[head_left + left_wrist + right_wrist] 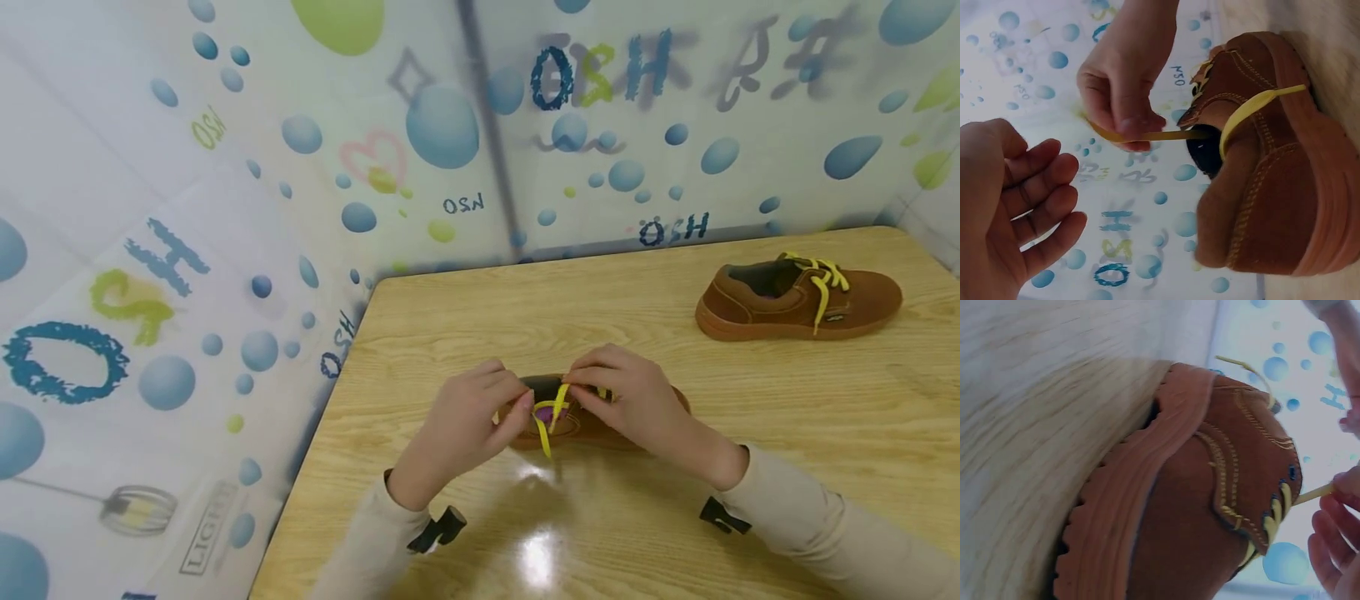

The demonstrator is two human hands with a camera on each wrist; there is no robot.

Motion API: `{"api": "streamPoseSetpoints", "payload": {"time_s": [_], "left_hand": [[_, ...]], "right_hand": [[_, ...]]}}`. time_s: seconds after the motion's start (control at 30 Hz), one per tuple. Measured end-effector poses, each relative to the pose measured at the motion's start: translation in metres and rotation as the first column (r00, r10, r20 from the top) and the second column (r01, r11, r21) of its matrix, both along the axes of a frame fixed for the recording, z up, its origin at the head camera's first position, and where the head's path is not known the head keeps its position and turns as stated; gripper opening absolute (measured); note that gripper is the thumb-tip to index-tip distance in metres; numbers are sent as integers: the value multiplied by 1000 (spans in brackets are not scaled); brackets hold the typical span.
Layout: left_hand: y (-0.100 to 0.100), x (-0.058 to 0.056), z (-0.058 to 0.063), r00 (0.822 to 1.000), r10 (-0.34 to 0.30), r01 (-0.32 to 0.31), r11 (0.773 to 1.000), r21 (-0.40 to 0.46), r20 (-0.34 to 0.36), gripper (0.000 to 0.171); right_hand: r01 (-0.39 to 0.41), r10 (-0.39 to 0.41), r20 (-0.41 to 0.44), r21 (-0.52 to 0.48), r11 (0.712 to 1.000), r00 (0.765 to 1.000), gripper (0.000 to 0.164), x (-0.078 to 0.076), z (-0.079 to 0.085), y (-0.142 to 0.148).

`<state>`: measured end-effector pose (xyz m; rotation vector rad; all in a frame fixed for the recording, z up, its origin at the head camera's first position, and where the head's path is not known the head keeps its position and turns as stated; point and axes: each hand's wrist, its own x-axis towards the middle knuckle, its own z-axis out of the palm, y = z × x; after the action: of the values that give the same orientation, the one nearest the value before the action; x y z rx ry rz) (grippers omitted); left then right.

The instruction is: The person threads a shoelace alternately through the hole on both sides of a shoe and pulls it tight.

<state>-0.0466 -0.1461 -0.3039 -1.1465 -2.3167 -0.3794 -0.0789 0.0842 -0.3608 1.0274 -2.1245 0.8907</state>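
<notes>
A brown low shoe (600,431) with a pale stitched seam lies on the table, in front of me and partly behind both hands. My right hand (637,404) pinches one end of its yellow shoelace (1175,135) between thumb and fingers and holds it taut above the opening. The other lace end (1247,112) hangs loose across the shoe's near side. My left hand (1022,200) is beside the opening, fingers loosely bent, nothing visible between them. In the right wrist view, the lace passes through several eyelets (1275,506). Purple shows inside the shoe.
A second brown shoe (795,304), its yellow laces threaded and hanging down the side, stands at the back right. The wooden table (450,325) meets patterned walls (420,208) at the back and left. A black strap with a small device (438,531) is on each wrist.
</notes>
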Motion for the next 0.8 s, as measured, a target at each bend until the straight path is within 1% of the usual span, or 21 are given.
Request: {"api": "streamPoseSetpoints", "payload": {"time_s": [0.03,0.07,0.1,0.13,0.2,0.27,0.33,0.43,0.5,0.57,0.63,0.67,0.8], "left_hand": [[1,-1,-3,1000,21,-21,1000,10,12,25],[3,-2,-7,999,47,-47,999,13,26,25],[5,-4,-12,996,75,-75,997,7,45,25],[8,-5,-17,993,101,-101,995,-4,66,23],[15,-9,-27,983,147,-143,989,-47,112,20],[23,-11,-36,975,175,-162,982,-99,139,19],[30,-12,-42,971,184,-163,977,-136,152,21],[37,-14,-47,972,186,-163,975,-152,147,20],[40,-14,-48,972,184,-163,976,-144,146,19],[40,-15,-50,972,180,-162,979,-125,149,17],[41,-15,-51,973,171,-157,982,-105,153,16],[41,-15,-51,974,165,-152,984,-98,153,16],[41,-15,-53,980,142,-133,989,-70,141,15]], "right_hand": [[2,0,44,-42,999,999,10,0,0,0],[5,3,92,-87,996,996,14,0,1,0],[4,16,148,-134,991,989,16,1,2,1],[3,35,205,-184,983,978,17,1,4,1],[9,80,311,-275,961,947,16,2,7,1],[21,132,410,-349,937,902,11,4,11,2],[18,209,481,-426,905,851,9,5,16,2],[-5,331,540,-518,856,774,16,7,26,4],[-22,383,559,-545,838,735,19,8,33,6],[-38,409,582,-544,838,703,22,7,37,9],[-47,415,616,-522,852,670,25,5,38,11],[-50,419,636,-513,857,648,27,4,37,12],[-24,364,745,-424,905,559,32,-3,27,16]]}}
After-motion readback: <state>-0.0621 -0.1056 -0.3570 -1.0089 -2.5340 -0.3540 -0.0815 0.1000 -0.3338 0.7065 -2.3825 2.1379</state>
